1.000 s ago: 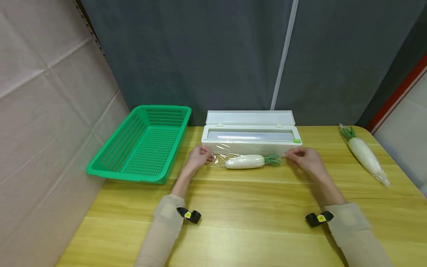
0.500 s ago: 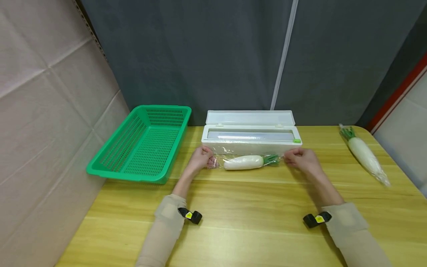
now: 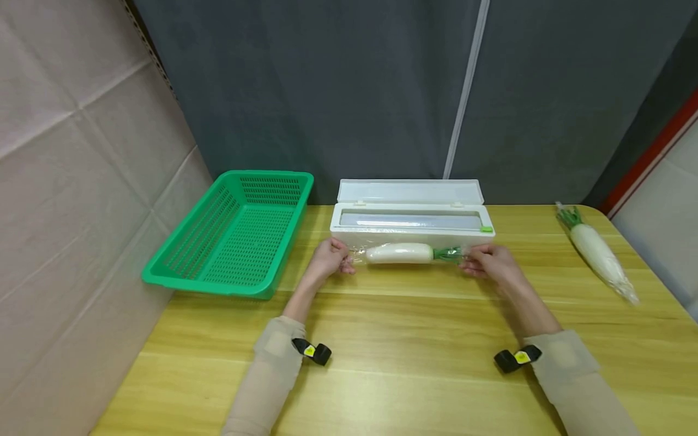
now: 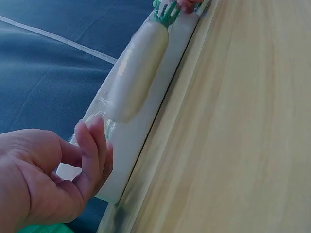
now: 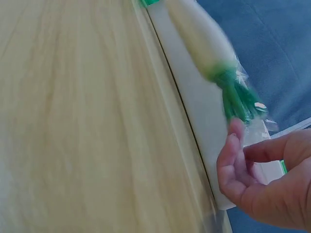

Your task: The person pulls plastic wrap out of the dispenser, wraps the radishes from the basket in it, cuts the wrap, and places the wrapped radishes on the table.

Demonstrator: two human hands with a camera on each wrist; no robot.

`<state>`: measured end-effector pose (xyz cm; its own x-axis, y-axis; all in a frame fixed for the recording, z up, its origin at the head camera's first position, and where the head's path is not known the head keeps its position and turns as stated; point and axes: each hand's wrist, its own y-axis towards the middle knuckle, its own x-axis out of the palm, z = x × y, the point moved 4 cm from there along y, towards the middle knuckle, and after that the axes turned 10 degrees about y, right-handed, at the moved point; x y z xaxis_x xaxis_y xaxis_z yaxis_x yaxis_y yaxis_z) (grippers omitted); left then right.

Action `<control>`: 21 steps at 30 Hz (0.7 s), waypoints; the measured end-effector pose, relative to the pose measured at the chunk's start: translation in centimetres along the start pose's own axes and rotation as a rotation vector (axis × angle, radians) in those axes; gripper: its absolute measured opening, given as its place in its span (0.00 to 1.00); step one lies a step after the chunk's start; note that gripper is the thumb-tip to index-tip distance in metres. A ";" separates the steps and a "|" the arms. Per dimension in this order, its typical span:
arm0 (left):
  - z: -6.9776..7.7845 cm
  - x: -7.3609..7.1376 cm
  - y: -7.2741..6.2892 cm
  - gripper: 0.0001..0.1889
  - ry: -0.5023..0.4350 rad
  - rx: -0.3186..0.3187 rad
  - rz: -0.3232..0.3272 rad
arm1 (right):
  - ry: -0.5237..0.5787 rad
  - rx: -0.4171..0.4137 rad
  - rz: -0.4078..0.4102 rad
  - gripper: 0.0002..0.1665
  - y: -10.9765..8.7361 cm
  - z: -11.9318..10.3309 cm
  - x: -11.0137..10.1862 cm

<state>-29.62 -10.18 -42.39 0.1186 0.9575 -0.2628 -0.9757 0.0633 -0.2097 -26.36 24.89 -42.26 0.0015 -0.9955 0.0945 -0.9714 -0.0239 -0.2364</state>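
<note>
A white radish [image 3: 400,253] with green leaves lies crosswise in clear plastic wrap [image 3: 357,254], just in front of the cling film box [image 3: 412,236]. In both wrist views the radish [image 4: 138,73] hangs before the box's white front, slightly blurred. My left hand [image 3: 329,259] pinches the wrap beyond its root end. At the leafy end, my right hand [image 3: 489,262] pinches the other twist of wrap, fingertips close to the leaves [image 5: 239,99]. The box's lid [image 3: 410,191] is raised, and a film roll [image 3: 411,221] shows inside.
A green plastic basket [image 3: 262,284] stands to the left with bare mesh showing inside. Another radish in wrap [image 3: 597,251] lies at the right of the wooden table [image 3: 403,363]. A dark curtain [image 3: 327,91] hangs behind the box.
Between my hands the radish has risen and moved away from me toward the box front. My hands have shifted only slightly, still holding the wrap ends.
</note>
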 end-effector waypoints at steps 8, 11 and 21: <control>-0.2 -0.2 0.2 0.01 -0.027 0.000 0.041 | -0.046 0.013 0.017 0.16 0.1 0.1 -0.3; -0.2 -0.3 0.2 0.05 -0.016 0.000 0.057 | -0.036 0.004 0.018 0.15 0.2 0.3 -0.4; -0.2 -0.7 0.2 0.01 0.091 0.021 0.085 | -0.052 -0.020 -0.001 0.18 0.2 0.1 -0.5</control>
<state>-29.90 -10.83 -42.42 0.0509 0.9304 -0.3630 -0.9865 -0.0099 -0.1637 -26.48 25.37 -42.49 0.0144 -0.9989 0.0441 -0.9759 -0.0236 -0.2171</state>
